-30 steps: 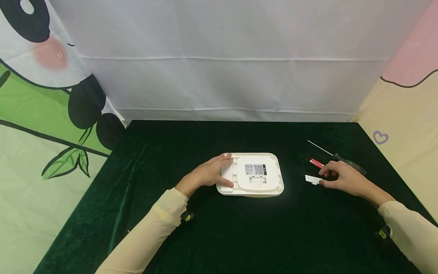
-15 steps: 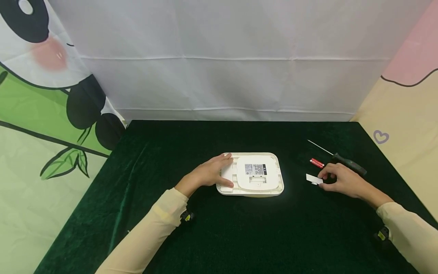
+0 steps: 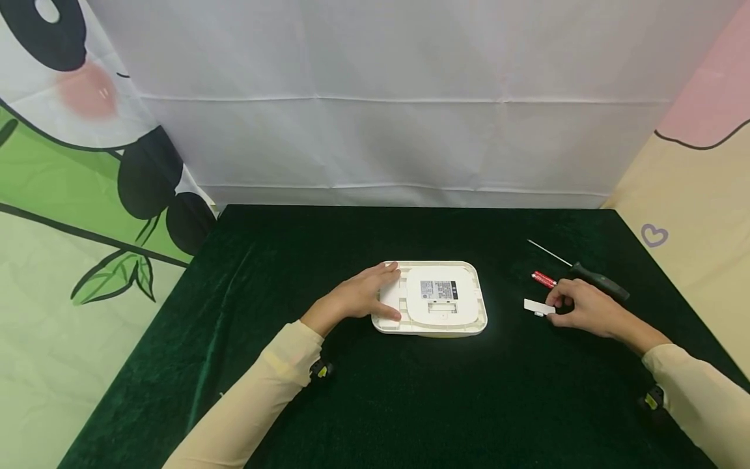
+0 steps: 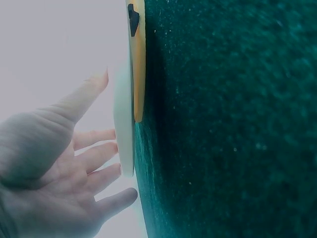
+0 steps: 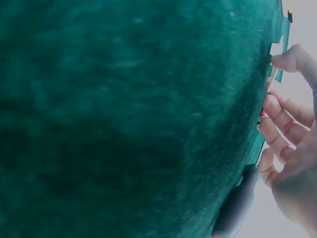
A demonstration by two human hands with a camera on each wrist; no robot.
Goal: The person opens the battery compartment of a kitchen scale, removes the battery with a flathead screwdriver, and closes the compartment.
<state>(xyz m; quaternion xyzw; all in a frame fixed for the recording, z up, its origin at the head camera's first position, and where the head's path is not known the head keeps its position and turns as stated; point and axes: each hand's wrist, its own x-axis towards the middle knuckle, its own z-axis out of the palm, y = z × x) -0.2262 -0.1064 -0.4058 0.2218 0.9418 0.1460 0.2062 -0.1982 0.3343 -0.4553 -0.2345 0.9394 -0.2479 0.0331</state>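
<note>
A white device (image 3: pixel 442 297) with rounded corners lies on the table, its labelled side and a small battery slot (image 3: pixel 442 307) facing up. On its left end rests my left hand (image 3: pixel 366 294), fingers spread and nearly straight. The left wrist view shows the device edge-on (image 4: pixel 124 109), with an orange-yellow layer against the cloth. Over at the right, my right hand (image 3: pixel 583 309) pinches the right end of a small white battery cover (image 3: pixel 536 307) between thumb and fingers. The cover has a little tab and lies low at the cloth. A red battery (image 3: pixel 543 279) lies just beyond it.
A screwdriver (image 3: pixel 600 281) lies behind the right hand, its shaft pointing to the far left; its dark handle (image 5: pixel 237 206) also shows in the right wrist view. Dark green cloth (image 3: pixel 410 404) covers the table. A white sheet (image 3: pixel 375 130) hangs behind the far edge.
The right hand has come slightly nearer the person, baring more of the red battery. The battery cover has shifted very little. The left hand and the device have stayed in place.
</note>
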